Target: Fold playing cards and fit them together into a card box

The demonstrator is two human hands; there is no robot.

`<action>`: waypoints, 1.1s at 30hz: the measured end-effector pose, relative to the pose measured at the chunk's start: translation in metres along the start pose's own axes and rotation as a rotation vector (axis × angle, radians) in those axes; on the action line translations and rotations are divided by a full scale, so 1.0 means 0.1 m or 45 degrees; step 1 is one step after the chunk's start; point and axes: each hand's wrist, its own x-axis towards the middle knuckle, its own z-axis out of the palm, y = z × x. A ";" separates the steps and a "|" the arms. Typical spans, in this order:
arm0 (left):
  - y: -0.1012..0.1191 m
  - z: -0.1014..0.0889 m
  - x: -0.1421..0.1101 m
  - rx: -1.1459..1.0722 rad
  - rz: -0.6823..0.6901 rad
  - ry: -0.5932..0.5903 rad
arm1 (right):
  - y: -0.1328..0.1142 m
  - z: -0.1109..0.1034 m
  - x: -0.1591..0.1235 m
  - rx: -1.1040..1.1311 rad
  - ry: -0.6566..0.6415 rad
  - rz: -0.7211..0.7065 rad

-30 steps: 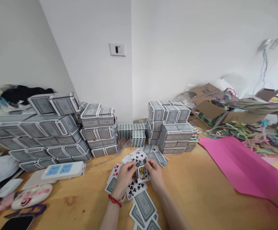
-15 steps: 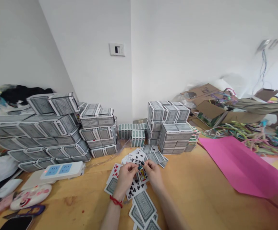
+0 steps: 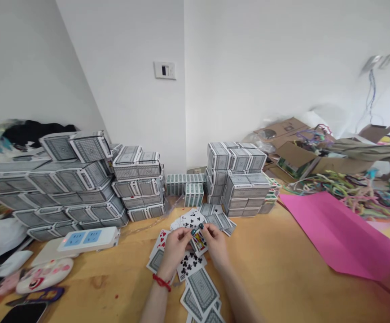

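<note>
Between my two hands is a playing card (image 3: 200, 243) with a colourful court picture, bent or folded at its upper edge. My left hand (image 3: 177, 247) pinches its left side, thumb and finger together. From the right, my right hand (image 3: 216, 245) pinches near the top corner; dark green nails show on both. Loose cards lie around and under the hands: a club card (image 3: 190, 266) below, a heart card (image 3: 161, 241) to the left, face-up club cards (image 3: 192, 218) beyond. Face-down cards (image 3: 203, 287) spread toward me. My fingers partly hide the held card.
Blocks of folded cards are stacked at the left (image 3: 80, 181) and right (image 3: 247, 186), with small green-edged blocks (image 3: 194, 194) between. A power strip (image 3: 89, 239), a phone (image 3: 24, 313) and a cutter (image 3: 43, 295) lie left. Pink paper (image 3: 339, 233) and coloured pipe cleaners (image 3: 359, 190) lie right.
My fingertips have shifted slightly apart along the card's upper edge, and more of its picture shows. The loose cards and stacks have not moved.
</note>
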 end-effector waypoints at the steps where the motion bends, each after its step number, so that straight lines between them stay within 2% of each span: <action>1: 0.00 0.00 0.01 -0.045 0.006 0.038 | -0.02 0.00 0.00 0.008 -0.028 -0.004; 5: -0.03 -0.02 0.03 -0.219 0.064 0.148 | -0.04 0.02 -0.01 0.015 -0.075 0.006; 8: -0.01 -0.03 0.02 -0.288 0.066 0.148 | -0.02 0.02 -0.02 0.043 -0.010 0.023; 10: 0.03 -0.02 -0.02 -0.291 0.038 0.105 | -0.01 0.02 -0.01 0.094 0.058 0.038; 15: 0.11 0.05 -0.09 -0.124 -0.102 -0.145 | 0.02 -0.02 0.01 0.311 0.190 0.095; 18: 0.09 0.07 -0.10 -0.059 -0.124 -0.178 | 0.08 -0.04 0.03 0.364 0.206 0.140; 23: 0.02 0.10 -0.06 -0.099 -0.055 -0.087 | 0.08 -0.05 0.02 0.403 0.167 0.101; 29: -0.02 0.14 -0.02 -0.209 0.012 0.101 | 0.01 -0.01 -0.01 0.382 -0.058 0.073; 33: -0.04 0.15 -0.03 -0.132 0.071 0.110 | 0.06 -0.01 0.01 0.458 -0.009 0.116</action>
